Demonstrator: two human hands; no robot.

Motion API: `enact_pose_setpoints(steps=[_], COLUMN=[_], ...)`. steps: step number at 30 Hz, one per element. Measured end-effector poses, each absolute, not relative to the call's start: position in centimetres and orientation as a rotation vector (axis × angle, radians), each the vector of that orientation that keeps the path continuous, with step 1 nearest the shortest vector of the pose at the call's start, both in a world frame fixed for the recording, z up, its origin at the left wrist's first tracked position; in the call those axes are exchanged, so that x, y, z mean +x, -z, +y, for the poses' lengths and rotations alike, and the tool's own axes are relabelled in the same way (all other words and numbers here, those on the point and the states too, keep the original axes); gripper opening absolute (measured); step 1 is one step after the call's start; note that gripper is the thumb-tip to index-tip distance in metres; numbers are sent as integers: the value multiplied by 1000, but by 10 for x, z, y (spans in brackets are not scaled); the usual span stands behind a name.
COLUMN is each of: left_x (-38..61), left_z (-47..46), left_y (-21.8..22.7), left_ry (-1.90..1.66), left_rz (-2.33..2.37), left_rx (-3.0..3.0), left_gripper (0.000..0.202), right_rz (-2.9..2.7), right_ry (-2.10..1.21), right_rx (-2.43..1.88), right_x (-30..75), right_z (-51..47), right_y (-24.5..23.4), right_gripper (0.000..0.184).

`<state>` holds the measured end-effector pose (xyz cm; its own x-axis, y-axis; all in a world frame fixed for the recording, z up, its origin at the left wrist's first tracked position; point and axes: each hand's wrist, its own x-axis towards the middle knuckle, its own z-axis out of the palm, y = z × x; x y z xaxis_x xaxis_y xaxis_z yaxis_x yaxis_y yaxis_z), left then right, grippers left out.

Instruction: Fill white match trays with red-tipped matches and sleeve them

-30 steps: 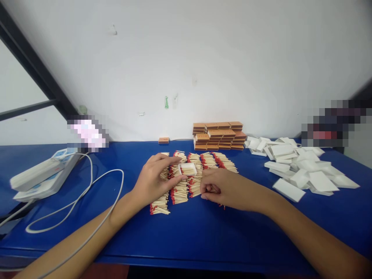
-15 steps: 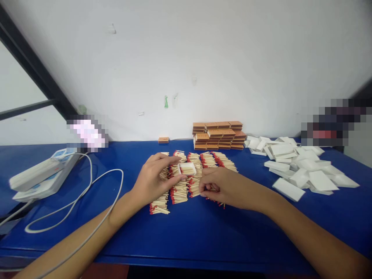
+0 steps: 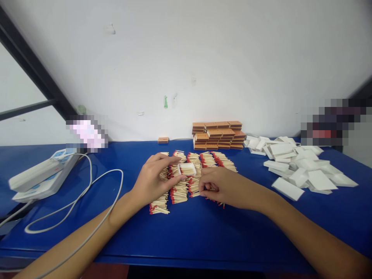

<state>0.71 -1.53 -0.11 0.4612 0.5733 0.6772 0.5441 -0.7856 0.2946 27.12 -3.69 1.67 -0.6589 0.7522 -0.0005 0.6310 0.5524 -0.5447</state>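
Observation:
Rows of red-tipped matches (image 3: 180, 192) lie spread on the blue table (image 3: 188, 232). My left hand (image 3: 154, 178) rests on the matches, its thumb and fingers pinching the left end of a small white matchbox tray (image 3: 188, 169) partly filled with matches. My right hand (image 3: 222, 186) is just right of the tray, fingers curled and pinched on a few matches from the pile.
A stack of brown matchbox sleeves (image 3: 219, 135) stands at the back by the wall, one lone brown box (image 3: 163, 140) to its left. A heap of white trays (image 3: 302, 166) lies at the right. A white device (image 3: 40, 176) with looping cables (image 3: 95, 182) is at the left.
My right hand has shifted slightly left toward the tray, still pinching matches. The left hand and the tray have stayed put.

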Motion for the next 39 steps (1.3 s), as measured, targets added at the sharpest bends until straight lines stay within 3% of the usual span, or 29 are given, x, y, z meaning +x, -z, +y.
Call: enact_pose_setpoints(steps=[39], left_x=[7], left_z=[-15], left_y=[0], left_ry=[-1258], left_rz=[996], left_rx=[2671], left_gripper=[42], right_rz=[-2584], right_ry=[-728], right_rx=[-1074], right_x=[268], right_z=[-43], right_y=[-19], right_gripper=[15])
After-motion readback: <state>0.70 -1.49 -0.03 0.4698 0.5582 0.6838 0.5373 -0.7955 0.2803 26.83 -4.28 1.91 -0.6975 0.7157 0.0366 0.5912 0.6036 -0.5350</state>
